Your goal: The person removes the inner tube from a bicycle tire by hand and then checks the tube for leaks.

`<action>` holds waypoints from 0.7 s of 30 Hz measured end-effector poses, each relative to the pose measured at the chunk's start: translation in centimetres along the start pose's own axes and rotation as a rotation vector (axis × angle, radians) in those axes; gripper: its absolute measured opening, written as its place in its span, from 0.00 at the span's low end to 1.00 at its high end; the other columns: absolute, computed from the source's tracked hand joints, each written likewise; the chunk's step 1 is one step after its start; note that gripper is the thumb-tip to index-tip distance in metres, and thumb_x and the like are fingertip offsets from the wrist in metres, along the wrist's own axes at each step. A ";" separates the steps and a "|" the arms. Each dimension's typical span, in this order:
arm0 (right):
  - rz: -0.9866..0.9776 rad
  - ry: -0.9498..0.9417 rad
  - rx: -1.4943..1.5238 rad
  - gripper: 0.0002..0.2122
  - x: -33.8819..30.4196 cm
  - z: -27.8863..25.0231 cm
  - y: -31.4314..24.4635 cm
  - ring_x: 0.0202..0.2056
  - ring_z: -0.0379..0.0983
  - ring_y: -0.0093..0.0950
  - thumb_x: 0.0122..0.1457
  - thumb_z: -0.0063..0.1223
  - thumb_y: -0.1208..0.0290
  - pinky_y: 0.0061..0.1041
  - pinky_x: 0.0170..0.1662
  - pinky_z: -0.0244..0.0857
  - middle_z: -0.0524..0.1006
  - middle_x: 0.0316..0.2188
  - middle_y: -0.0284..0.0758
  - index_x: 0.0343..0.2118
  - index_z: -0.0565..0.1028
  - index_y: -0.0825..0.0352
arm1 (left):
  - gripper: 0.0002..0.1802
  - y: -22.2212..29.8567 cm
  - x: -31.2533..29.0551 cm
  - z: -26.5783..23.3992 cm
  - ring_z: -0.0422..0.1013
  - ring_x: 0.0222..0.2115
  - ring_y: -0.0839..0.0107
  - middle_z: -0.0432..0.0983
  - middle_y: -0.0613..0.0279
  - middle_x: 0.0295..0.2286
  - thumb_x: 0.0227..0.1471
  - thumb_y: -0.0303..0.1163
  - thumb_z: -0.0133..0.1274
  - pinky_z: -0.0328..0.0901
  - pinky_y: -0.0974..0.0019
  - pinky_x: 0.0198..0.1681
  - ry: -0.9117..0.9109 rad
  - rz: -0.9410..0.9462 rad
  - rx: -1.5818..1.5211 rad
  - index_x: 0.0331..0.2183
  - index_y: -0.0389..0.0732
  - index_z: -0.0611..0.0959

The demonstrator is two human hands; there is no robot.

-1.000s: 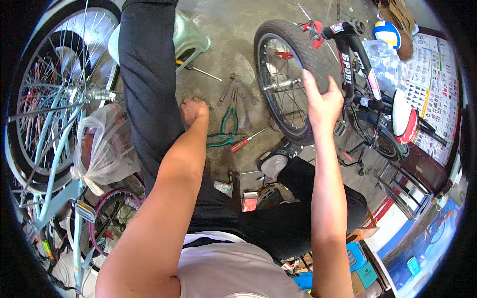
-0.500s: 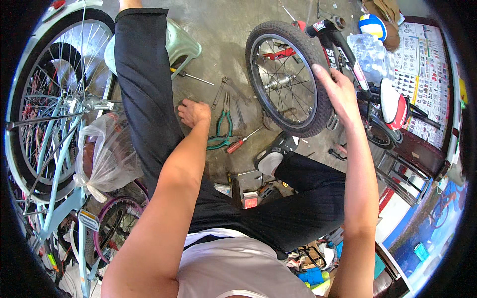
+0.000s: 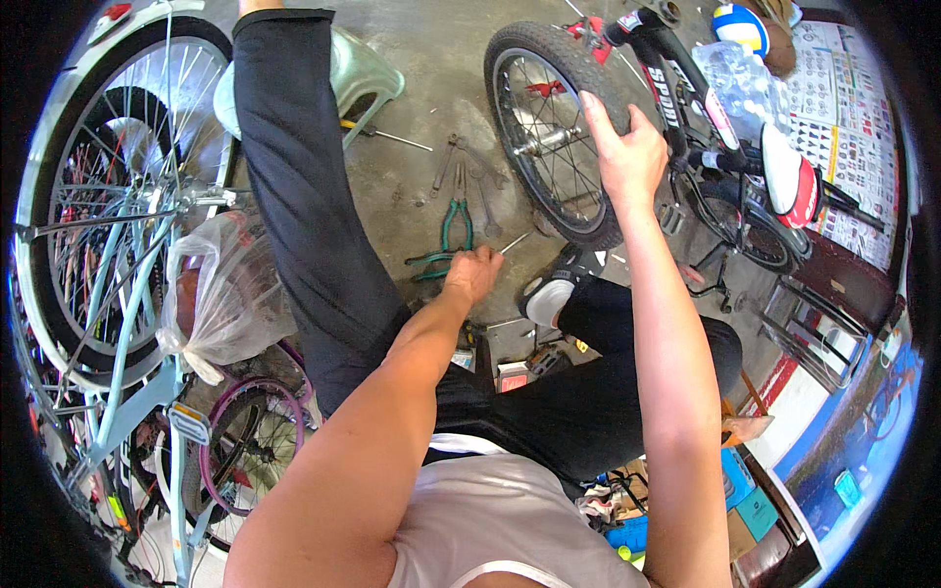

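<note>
A small bicycle wheel (image 3: pixel 510 73) with a knobby black tyre is tilted in front of me, joined to a small black bike frame (image 3: pixel 676 93). My right hand (image 3: pixel 627 157) grips the near right part of its tyre, thumb and fingers apart around it. Low over the concrete floor, my left hand (image 3: pixel 474 274) has its fingers closed around the handle of a screwdriver (image 3: pixel 516 242). Only the screwdriver's shaft shows, pointing away to the right. Just beyond that hand lie green-handled pliers (image 3: pixel 459 220), with several wrenches (image 3: pixel 487 201) close by.
A second screwdriver (image 3: pixel 397 138) rests by a pale green stool (image 3: pixel 363 83). On the left stand a light blue bicycle (image 3: pixel 132 392) and a knotted plastic bag (image 3: pixel 230 294). My shoe (image 3: pixel 549 294) is near the wheel. A ball (image 3: pixel 740 29) and wrapped bottles (image 3: pixel 740 83) sit far right.
My left hand has moved right and nearer to me, from bare floor onto the screwdriver's handle. My right hand has shifted slightly left along the tyre, and the wheel's angle has changed a little.
</note>
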State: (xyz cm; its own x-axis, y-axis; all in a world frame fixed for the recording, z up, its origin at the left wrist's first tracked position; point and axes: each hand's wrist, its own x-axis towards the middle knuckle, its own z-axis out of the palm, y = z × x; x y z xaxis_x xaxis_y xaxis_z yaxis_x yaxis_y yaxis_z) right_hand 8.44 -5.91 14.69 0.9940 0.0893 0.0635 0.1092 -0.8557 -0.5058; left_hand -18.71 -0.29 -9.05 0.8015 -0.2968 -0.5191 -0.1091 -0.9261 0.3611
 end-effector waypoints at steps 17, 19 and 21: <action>0.037 -0.094 -0.276 0.31 1.7 -1.0 -1.8 0.36 0.82 0.49 0.49 0.63 0.38 0.45 0.42 0.73 0.83 0.30 0.49 0.40 0.79 0.66 | 0.15 0.6 1.2 3.1 0.80 0.33 0.61 0.77 0.54 0.37 0.59 0.32 0.49 0.74 0.60 0.33 0.144 0.032 0.039 0.46 0.38 0.74; 0.014 0.009 -0.234 0.31 -0.9 0.3 -2.2 0.36 0.81 0.50 0.49 0.63 0.38 0.47 0.41 0.73 0.82 0.30 0.51 0.40 0.78 0.67 | 0.16 0.7 1.2 3.8 0.80 0.33 0.61 0.77 0.54 0.37 0.58 0.32 0.49 0.74 0.61 0.32 0.186 0.064 0.040 0.47 0.37 0.74; -0.011 -0.003 -0.261 0.31 -1.6 1.0 -2.8 0.35 0.81 0.51 0.49 0.63 0.38 0.47 0.40 0.73 0.82 0.29 0.52 0.41 0.78 0.66 | 0.19 1.5 1.2 3.5 0.81 0.33 0.61 0.77 0.52 0.37 0.58 0.32 0.49 0.75 0.61 0.32 0.141 0.032 -0.024 0.49 0.35 0.74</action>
State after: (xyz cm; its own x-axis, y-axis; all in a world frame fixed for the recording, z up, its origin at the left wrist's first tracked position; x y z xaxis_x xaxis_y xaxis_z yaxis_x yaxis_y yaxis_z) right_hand 6.53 -3.17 15.12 0.9928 0.1010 0.0650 0.1148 -0.9570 -0.2663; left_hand -19.94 -2.84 -11.84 0.8727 -0.2885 -0.3938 -0.1228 -0.9105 0.3948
